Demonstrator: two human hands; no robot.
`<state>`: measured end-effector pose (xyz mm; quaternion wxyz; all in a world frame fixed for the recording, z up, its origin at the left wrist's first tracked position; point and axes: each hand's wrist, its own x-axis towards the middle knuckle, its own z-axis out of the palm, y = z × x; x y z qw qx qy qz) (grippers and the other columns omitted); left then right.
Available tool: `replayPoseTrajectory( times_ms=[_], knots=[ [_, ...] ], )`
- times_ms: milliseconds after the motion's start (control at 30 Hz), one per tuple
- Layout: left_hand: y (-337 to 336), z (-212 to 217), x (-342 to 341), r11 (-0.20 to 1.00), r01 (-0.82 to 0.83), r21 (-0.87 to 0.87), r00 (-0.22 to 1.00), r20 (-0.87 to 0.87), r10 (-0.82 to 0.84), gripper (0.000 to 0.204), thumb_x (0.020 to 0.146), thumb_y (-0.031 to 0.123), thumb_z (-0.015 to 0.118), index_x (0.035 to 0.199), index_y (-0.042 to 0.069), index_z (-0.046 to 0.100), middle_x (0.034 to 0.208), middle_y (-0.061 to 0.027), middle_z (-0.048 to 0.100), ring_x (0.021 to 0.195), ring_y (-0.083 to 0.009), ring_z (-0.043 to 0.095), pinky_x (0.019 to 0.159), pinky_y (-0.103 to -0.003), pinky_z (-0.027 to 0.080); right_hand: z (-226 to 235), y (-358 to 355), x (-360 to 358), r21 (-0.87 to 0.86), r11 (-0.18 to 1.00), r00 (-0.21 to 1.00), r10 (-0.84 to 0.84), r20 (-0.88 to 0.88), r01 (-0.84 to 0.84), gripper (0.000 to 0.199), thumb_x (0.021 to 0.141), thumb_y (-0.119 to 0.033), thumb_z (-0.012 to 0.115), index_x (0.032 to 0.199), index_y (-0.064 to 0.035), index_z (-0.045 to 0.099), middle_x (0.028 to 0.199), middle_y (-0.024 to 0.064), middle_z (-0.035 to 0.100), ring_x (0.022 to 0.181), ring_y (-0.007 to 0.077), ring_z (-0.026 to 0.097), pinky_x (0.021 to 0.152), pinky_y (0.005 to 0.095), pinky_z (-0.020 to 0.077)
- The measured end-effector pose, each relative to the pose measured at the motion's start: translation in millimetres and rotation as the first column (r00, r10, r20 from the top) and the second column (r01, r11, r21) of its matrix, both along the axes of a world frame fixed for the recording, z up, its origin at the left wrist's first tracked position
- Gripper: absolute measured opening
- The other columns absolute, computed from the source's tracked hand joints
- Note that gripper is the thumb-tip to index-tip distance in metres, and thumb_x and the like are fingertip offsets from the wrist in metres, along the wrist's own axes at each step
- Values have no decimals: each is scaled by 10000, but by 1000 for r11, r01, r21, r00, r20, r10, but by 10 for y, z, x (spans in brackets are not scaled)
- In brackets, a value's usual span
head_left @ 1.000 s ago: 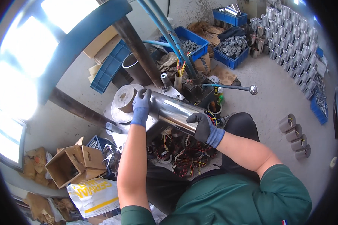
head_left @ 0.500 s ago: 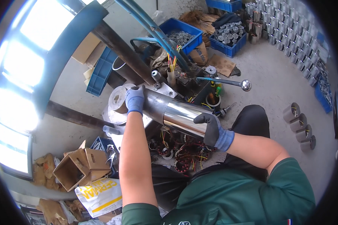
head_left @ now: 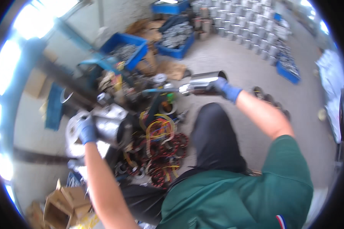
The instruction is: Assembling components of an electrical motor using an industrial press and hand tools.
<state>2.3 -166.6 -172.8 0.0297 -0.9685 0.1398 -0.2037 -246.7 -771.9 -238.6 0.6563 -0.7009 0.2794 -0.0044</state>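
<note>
My right hand point(head_left: 223, 88), in a blue and dark grey work glove, grips a shiny metal sleeve point(head_left: 204, 81) by its right end. The sleeve is held in the air, tilted slightly, apart from the bench parts. On the left, my gloved left hand point(head_left: 85, 128) is closed over the far end of a grey metal cylinder point(head_left: 110, 129), beside a pale round disc point(head_left: 72, 131); blur softens its fingers. The cylinder's dark open end faces right. Just left of the sleeve is the ball-ended lever point(head_left: 166, 90).
Wire-wound motor stators point(head_left: 164, 149) lie in a heap below the bench. Blue crates point(head_left: 141, 49) of metal parts stand behind. Stacked metal sleeves point(head_left: 242, 23) line the back right, and several dark cylinders point(head_left: 269, 97) sit on the floor. A cardboard box point(head_left: 65, 208) is at lower left.
The shiny sleeve has come away from the grey cylinder, carried right and up in my right hand. My left hand stays at the cylinder's end. The whole view has swung right.
</note>
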Motion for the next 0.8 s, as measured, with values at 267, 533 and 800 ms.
replayPoseTrajectory(
  times_ms=[267,533,800],
  knots=[
    [14,260,-100,820,-215,-530,957,-281,69,517,954,453,659,1094,-34,756,1103,-198,764,980,-346,725,877,-430,532,-2523,-268,-1661,295,752,806,-527,-269,590,157,826,-91,664,963,-19,692,959,149,696,860,308,682,796,426,584],
    [-53,314,158,864,-305,-400,918,-365,155,487,995,428,588,1175,4,743,1173,-176,750,1042,-324,697,910,-401,512,-2819,8,-2784,-531,646,694,-3,-720,-548,320,874,-227,578,1082,-4,673,1098,284,709,1064,416,694,880,503,550],
    [-109,250,269,857,-265,-442,920,-383,87,452,986,388,626,1144,-17,748,1101,-169,760,932,-274,690,851,-374,516,-2504,-75,-3421,-834,552,972,-196,-129,1,598,807,-404,769,1257,-31,641,1283,288,627,1102,439,649,1057,450,476]
  ],
)
